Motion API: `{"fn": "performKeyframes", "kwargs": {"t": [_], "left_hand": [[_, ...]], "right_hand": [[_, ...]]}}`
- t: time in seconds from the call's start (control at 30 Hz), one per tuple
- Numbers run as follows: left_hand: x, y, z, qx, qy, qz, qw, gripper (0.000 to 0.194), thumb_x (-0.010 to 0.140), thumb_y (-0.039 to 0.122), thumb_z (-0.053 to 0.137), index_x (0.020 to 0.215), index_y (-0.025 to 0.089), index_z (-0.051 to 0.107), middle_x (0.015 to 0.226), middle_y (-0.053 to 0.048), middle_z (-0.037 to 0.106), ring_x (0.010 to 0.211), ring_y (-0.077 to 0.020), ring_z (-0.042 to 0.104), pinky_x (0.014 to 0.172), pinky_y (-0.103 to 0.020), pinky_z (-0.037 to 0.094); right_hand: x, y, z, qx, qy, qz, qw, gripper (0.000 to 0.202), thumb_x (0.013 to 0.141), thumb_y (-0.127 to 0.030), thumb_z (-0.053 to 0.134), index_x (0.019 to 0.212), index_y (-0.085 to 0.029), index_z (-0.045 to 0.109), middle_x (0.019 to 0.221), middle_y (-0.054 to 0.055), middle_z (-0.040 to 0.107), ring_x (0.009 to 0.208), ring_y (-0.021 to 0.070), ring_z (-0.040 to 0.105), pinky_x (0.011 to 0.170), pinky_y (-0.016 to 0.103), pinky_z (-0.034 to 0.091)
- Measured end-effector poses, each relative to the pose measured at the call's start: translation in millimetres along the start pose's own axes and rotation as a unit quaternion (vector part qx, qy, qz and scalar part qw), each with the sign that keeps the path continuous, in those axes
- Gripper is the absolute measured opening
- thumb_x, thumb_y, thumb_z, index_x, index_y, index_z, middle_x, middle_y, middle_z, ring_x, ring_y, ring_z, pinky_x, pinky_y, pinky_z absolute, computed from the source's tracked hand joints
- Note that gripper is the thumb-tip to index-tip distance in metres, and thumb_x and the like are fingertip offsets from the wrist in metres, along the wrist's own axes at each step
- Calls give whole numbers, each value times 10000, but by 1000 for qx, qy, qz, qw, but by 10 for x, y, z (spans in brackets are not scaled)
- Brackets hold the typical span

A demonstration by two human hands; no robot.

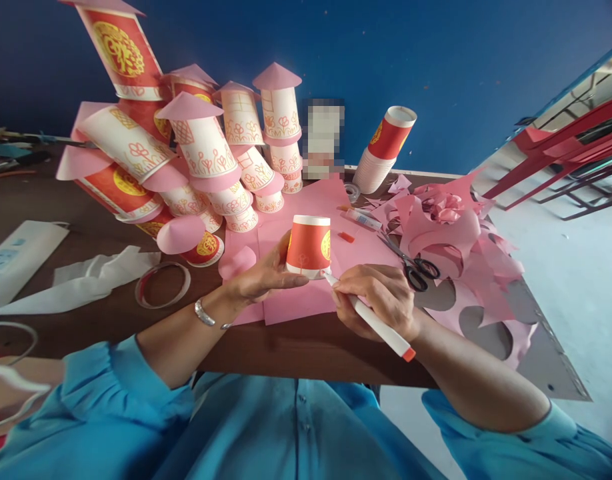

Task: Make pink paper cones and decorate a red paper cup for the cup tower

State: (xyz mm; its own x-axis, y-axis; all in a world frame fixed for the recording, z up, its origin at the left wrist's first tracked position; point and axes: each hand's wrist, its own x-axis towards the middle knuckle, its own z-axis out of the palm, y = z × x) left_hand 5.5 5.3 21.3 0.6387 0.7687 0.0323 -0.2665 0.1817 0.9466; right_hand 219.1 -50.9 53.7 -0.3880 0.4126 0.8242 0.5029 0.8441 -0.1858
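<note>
A red and white paper cup (pixel 306 243) with a yellow emblem stands upside down in my left hand (pixel 266 272), whose thumb lies along its lower rim. My right hand (pixel 379 297) is closed around a white marker (pixel 376 320) with an orange end. The marker's tip meets the white band near the cup's rim, where faint drawn lines show. Under both hands lie pink paper sheets (pixel 286 303). A pink paper cone (pixel 239 262) rests just left of the cup. An orange marker cap (pixel 346 237) lies on the paper behind my right hand.
Decorated cup towers with pink cone roofs (pixel 203 147) crowd the back left. Stacked cups (pixel 379 163) stand by the blue wall. Scissors (pixel 419 270) and pink scraps (pixel 466 247) lie to the right. A tape roll (pixel 163 285) and white tissue (pixel 101 277) lie to the left.
</note>
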Motion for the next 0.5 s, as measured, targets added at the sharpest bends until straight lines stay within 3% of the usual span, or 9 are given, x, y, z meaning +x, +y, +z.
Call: {"fn": "performKeyframes", "kwargs": {"t": [0.5], "left_hand": [[9, 22, 13, 1, -9, 8, 1000, 739, 737, 265, 881, 1404, 276, 561, 1107, -66, 711, 1054, -268, 672, 922, -406, 554]], "right_hand": [[-8, 10, 7, 3, 10, 9, 1000, 210, 856, -40, 624, 965, -207, 558, 673, -24, 670, 545, 149, 679, 508, 260, 570]]}}
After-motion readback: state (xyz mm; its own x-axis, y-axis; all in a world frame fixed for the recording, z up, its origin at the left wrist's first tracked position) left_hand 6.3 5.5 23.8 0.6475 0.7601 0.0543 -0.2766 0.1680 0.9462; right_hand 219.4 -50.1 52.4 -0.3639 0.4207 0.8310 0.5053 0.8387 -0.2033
